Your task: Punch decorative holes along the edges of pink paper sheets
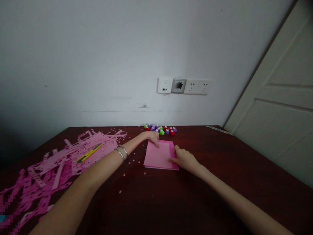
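A small stack of pink paper [156, 156] lies on the dark red-brown table, a lighter sheet over a deeper pink one that shows at the top and right edges. My left hand [153, 137], with silver bracelets [121, 152] on its wrist, grips the far edge, its thumb on the top sheet. At the right edge my right hand [183, 157] holds the paper with the thumb on top and the other fingers curled. Some fingertips of both hands are hidden.
Pink paper offcuts [52, 166] cover the table's left side, with a yellow utility knife [89, 152] on them. Tiny pink cutouts are scattered near the paper. Several red, green and purple craft punches [161, 129] stand by the wall below the sockets [197, 87]. A ruler-like strip [218, 130] lies back right.
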Motion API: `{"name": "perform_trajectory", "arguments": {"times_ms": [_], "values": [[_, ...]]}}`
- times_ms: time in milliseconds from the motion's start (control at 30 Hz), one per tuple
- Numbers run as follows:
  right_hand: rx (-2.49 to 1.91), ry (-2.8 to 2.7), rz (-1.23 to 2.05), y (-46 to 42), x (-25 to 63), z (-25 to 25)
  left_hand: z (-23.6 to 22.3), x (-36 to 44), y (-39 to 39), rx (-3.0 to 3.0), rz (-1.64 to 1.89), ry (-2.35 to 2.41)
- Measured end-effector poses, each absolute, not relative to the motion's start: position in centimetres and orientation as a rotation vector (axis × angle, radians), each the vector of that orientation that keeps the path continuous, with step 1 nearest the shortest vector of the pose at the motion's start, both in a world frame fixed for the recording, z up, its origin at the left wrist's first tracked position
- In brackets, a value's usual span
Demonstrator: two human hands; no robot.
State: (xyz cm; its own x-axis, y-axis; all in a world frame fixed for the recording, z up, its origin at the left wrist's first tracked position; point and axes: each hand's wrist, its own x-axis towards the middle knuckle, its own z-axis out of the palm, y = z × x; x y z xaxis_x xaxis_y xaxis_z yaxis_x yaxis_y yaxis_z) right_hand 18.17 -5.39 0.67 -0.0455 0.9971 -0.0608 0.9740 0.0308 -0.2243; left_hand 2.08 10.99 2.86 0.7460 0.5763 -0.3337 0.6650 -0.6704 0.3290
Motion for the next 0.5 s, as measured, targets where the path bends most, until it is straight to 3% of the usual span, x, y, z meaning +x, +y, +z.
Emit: {"name": "perform_trajectory", "arguments": {"times_ms": [233, 500], "values": [[-2.062, -1.994, 0.398, -5.5, 18.6, 0.2, 4.4, 1.0, 10.2, 2.492, -0.089, 0.877], [-1.315, -1.576, 0.863, -4.1, 20.1, 1.5, 8.9, -1.3, 6.1, 2.431, 0.408, 0.684]]}}
